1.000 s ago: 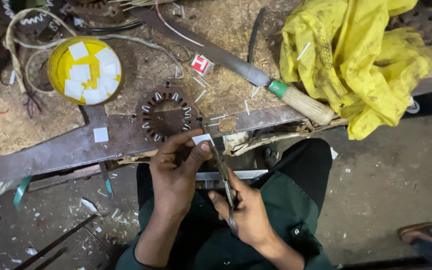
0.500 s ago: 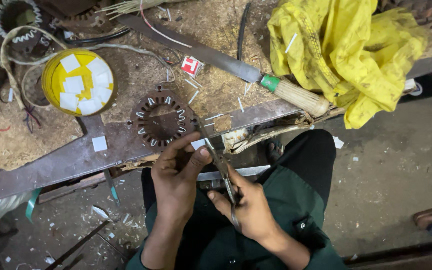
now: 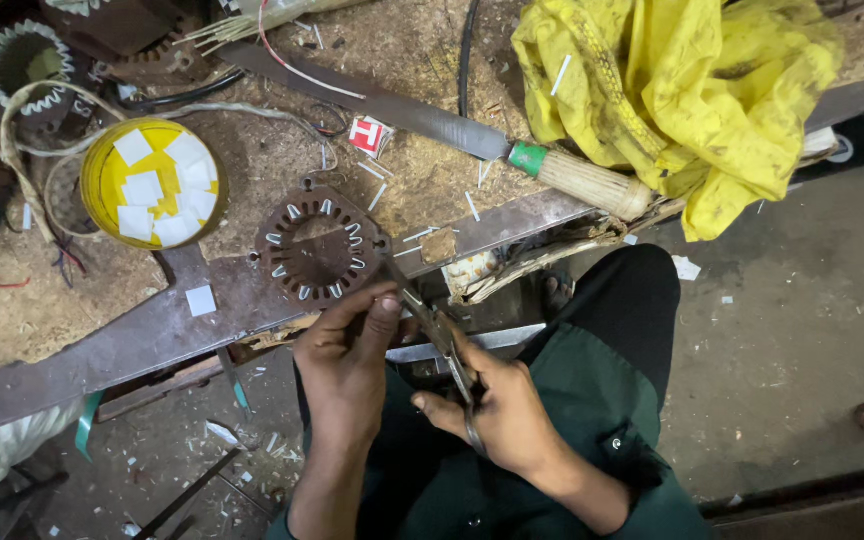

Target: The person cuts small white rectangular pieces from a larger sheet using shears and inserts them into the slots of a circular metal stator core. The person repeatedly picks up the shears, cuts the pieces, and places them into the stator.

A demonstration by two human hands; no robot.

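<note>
Head view, looking straight down, and I see 2 hands at the near edge of the counter [image 3: 102, 350]. The left hand [image 3: 347, 365] is pinched shut, thumb and fingers closed on something small at its tips; I can't make out what it is. The right hand [image 3: 497, 415] is closed around the handles of a pair of scissors [image 3: 442, 340], blades angled up toward the left fingertips, and the 2 hands are just beside each other.

Right above the left hand, near the counter's front edge, lies a round brown stator core [image 3: 320, 252] with white slips set in its slots. The scissor tips sit close to its lower right rim; I can't tell if they touch.

Toward the left side of the counter I see a yellow bowl [image 3: 102, 180] holding white paper squares, and 1 more white square [image 3: 200, 300] lies on the metal strip at the front edge. Further back, a long blade with a straw-wrapped handle [image 3: 587, 182] lies slantwise across the sawdust. The far right corner carries a crumpled yellow cloth [image 3: 682, 90], which overlaps the end of that handle.
</note>
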